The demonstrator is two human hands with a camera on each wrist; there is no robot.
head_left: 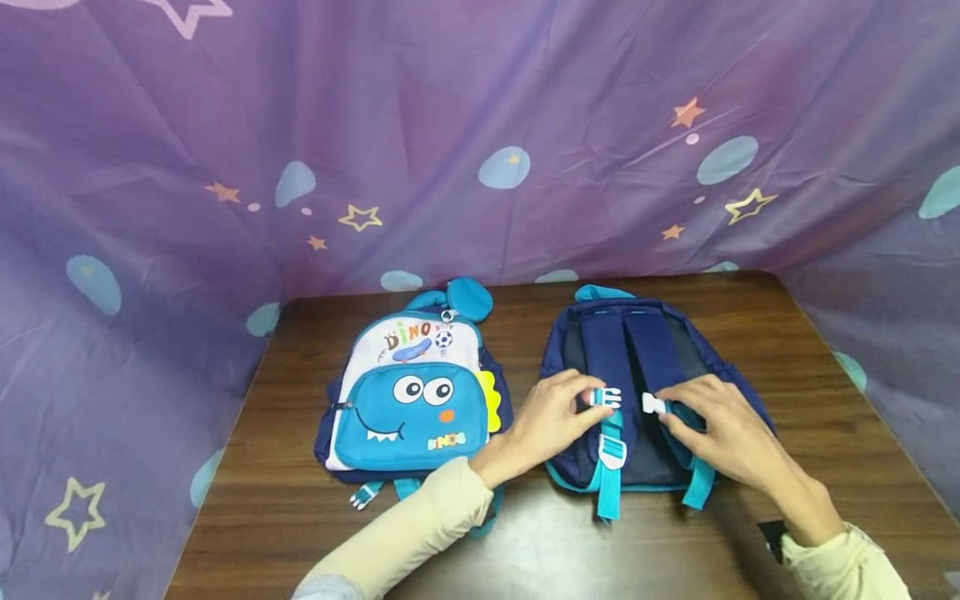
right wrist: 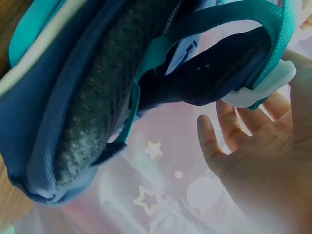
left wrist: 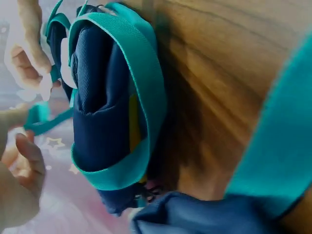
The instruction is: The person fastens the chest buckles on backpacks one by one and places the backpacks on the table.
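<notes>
A navy backpack (head_left: 652,333) lies with its shoulder straps facing up. My left hand (head_left: 551,417) pinches a white pronged buckle half (head_left: 611,397) on its left strap, thumb and forefinger at the teal webbing. Opposite, my right hand (head_left: 720,429) pinches the other white buckle half (head_left: 651,403), on the right strap. A short gap separates the two halves. Below the left one sits a white strap adjuster (head_left: 612,452). In the left wrist view, a teal strap (left wrist: 41,127) runs to the left hand (left wrist: 22,185). The right wrist view shows fingers curled behind a white plastic piece (right wrist: 263,87).
A second backpack (head_left: 411,417), white and teal with a dinosaur face, lies to the left, partly under the left forearm. Its loose buckle (head_left: 363,497) rests on the brown wooden table (head_left: 247,508). A purple patterned curtain (head_left: 420,125) hangs behind the table.
</notes>
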